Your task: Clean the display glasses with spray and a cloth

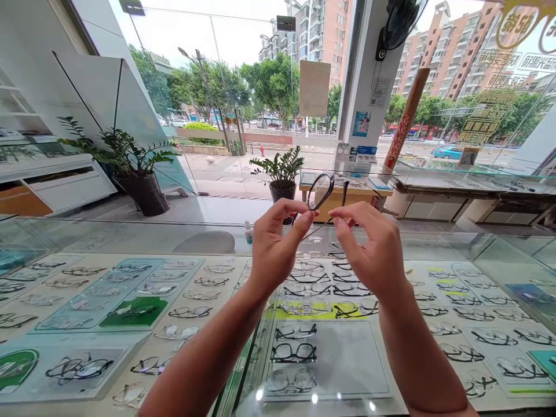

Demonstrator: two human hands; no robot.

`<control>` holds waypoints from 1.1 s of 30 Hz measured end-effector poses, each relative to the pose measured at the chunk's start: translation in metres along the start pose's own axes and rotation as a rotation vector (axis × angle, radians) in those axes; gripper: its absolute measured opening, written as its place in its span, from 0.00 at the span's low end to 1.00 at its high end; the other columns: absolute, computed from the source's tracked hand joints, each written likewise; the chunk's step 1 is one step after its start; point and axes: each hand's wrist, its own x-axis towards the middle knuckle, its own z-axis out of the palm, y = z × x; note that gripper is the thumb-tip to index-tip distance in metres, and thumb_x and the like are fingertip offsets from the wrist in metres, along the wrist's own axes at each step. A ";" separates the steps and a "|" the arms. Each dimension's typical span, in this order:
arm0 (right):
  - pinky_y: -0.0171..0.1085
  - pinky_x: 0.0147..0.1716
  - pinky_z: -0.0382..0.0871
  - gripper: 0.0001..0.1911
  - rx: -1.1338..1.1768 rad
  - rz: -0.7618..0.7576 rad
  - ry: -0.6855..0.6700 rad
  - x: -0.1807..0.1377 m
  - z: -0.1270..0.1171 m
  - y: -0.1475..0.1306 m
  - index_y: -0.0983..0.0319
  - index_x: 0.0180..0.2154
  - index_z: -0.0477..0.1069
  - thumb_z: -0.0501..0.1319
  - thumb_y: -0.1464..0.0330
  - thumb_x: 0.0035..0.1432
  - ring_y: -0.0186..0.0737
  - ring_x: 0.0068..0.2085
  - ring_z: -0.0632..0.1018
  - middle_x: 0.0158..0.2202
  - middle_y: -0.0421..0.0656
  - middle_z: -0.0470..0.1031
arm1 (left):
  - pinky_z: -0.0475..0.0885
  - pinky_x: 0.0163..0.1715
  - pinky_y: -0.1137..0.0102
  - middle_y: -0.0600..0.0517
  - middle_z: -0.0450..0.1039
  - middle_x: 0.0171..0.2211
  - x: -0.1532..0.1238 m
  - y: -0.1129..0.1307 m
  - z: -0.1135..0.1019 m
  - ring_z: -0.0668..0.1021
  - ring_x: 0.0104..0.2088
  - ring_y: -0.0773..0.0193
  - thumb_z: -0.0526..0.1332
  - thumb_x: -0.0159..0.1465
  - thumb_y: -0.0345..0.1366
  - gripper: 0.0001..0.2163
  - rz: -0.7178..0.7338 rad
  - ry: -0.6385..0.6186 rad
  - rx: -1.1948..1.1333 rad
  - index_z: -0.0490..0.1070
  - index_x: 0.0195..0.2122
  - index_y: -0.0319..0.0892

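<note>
A pair of dark-rimmed eyeglasses is held up in front of me above the glass display counter, turned nearly edge-on. My left hand pinches the frame at its lower edge between thumb and fingers. On the other side, my right hand has thumb and forefinger closed at a thin temple arm that runs down between the hands. The other dark arm points upward past the right fingertips. Part of the frame is hidden behind my fingers.
Beneath my arms, the glass counter holds rows of eyeglasses, including a black pair. A small bottle stands on the glass beyond my left wrist. Potted plants and another display case are near the windows.
</note>
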 end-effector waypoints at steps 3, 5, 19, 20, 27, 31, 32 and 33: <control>0.46 0.43 0.72 0.07 -0.043 0.025 -0.032 -0.001 0.003 -0.001 0.59 0.43 0.79 0.61 0.68 0.71 0.45 0.40 0.82 0.40 0.43 0.85 | 0.75 0.50 0.63 0.50 0.84 0.40 0.000 -0.001 0.002 0.83 0.43 0.59 0.70 0.70 0.42 0.06 0.015 0.025 -0.019 0.80 0.40 0.47; 0.45 0.43 0.71 0.06 -0.063 0.034 -0.048 -0.001 0.003 -0.002 0.59 0.42 0.78 0.61 0.68 0.71 0.45 0.39 0.81 0.39 0.43 0.85 | 0.75 0.50 0.63 0.50 0.83 0.39 -0.001 -0.003 0.002 0.83 0.43 0.59 0.70 0.70 0.42 0.06 0.020 0.028 -0.022 0.80 0.40 0.47; 0.56 0.53 0.74 0.24 -0.262 0.194 0.031 -0.003 0.017 0.019 0.60 0.61 0.69 0.62 0.65 0.65 0.60 0.53 0.79 0.55 0.55 0.78 | 0.73 0.45 0.62 0.51 0.81 0.38 -0.008 0.000 0.009 0.80 0.40 0.60 0.67 0.73 0.40 0.05 0.077 -0.154 0.091 0.77 0.40 0.46; 0.57 0.54 0.74 0.24 -0.271 0.208 0.016 -0.003 0.018 0.021 0.60 0.62 0.68 0.62 0.65 0.65 0.60 0.54 0.79 0.56 0.56 0.77 | 0.73 0.45 0.62 0.51 0.81 0.38 -0.008 -0.001 0.010 0.81 0.41 0.59 0.67 0.72 0.40 0.05 0.073 -0.138 0.080 0.77 0.40 0.46; 0.57 0.56 0.72 0.17 -0.280 0.286 -0.121 0.001 0.012 0.029 0.60 0.52 0.74 0.60 0.56 0.70 0.60 0.55 0.77 0.56 0.55 0.75 | 0.75 0.49 0.64 0.51 0.83 0.39 -0.003 -0.005 0.007 0.83 0.44 0.61 0.70 0.71 0.41 0.05 0.051 0.056 -0.112 0.79 0.40 0.46; 0.55 0.53 0.71 0.19 -0.301 0.313 -0.266 0.000 0.012 0.032 0.60 0.45 0.76 0.56 0.53 0.74 0.58 0.51 0.78 0.50 0.52 0.79 | 0.76 0.50 0.66 0.51 0.83 0.40 0.006 -0.008 0.002 0.83 0.45 0.63 0.72 0.70 0.42 0.07 0.053 0.203 -0.255 0.79 0.40 0.46; 0.54 0.52 0.71 0.20 -0.313 0.310 -0.300 -0.001 0.013 0.033 0.60 0.44 0.77 0.56 0.52 0.75 0.57 0.50 0.78 0.48 0.52 0.80 | 0.76 0.51 0.66 0.52 0.83 0.40 0.008 -0.009 0.001 0.84 0.46 0.63 0.73 0.69 0.42 0.07 0.041 0.224 -0.274 0.79 0.39 0.46; 0.54 0.51 0.71 0.21 -0.328 0.304 -0.327 -0.002 0.014 0.034 0.60 0.43 0.77 0.55 0.51 0.75 0.57 0.49 0.78 0.47 0.51 0.81 | 0.76 0.52 0.66 0.52 0.83 0.39 0.009 -0.009 0.000 0.84 0.46 0.63 0.73 0.68 0.43 0.08 0.027 0.240 -0.283 0.78 0.39 0.46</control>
